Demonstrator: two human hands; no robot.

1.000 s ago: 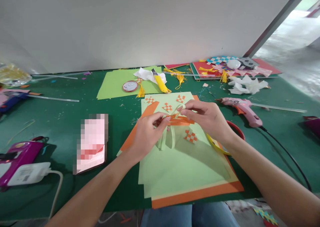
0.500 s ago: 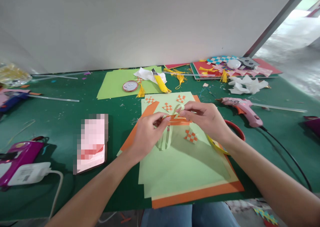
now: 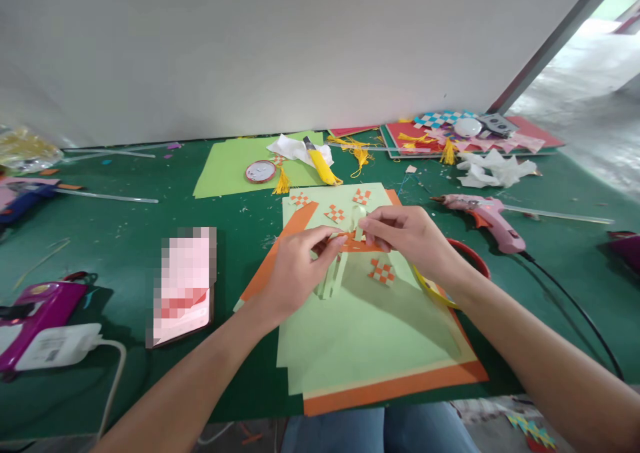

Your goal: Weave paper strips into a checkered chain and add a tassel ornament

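My left hand (image 3: 305, 256) pinches the left end of a small weave of orange and pale green paper strips, above a stack of pale green paper (image 3: 360, 340). My right hand (image 3: 405, 230) is closed on a pale green paper strip (image 3: 359, 220) that loops up over the orange strips (image 3: 356, 246). Several pale green strips (image 3: 333, 280) hang or lie below the left fingers. Around the hands lie small orange-and-green checkered woven pieces, one (image 3: 382, 272) just below the right hand. My fingers hide part of the weave.
A pink glue gun (image 3: 483, 216) with its cord lies to the right, beside a red and yellow tape roll (image 3: 470, 256). A phone (image 3: 185, 286) is on the left, near a purple device (image 3: 47, 320). Behind are a yellow cutter (image 3: 323, 162) and red-rimmed round item (image 3: 261, 171).
The pale green strip's loop now stands more upright over the orange strips, and my right fingers have shifted slightly down with it. My left hand has moved slightly right.
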